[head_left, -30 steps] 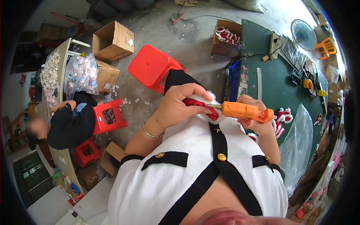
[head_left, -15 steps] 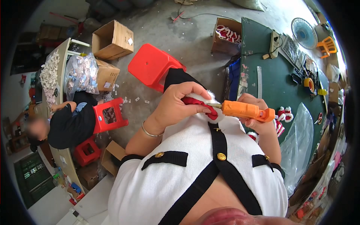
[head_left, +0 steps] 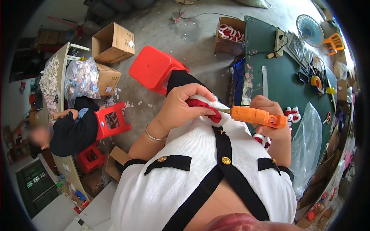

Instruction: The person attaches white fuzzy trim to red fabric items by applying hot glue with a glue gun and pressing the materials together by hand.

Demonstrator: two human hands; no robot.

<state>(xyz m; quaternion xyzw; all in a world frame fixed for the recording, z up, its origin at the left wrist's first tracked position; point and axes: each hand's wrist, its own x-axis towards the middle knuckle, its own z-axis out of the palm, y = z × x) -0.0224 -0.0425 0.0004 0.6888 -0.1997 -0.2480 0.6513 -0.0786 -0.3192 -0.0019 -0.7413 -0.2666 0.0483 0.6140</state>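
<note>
Left grip pinches white-fluff-edged red cloth; right grip clasps an orange glue gun.

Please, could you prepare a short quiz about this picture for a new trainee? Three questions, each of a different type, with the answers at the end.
1. Which hand holds the orange gun-shaped tool?

2. True or false: the left hand is holding a pair of scissors.

3. Where does the ruler lie?
A) on the red stool
B) on the green table
C) inside a cardboard box

Key:
1. The right hand.
2. False. It pinches a red piece with white fluffy trim.
3. B.
</note>
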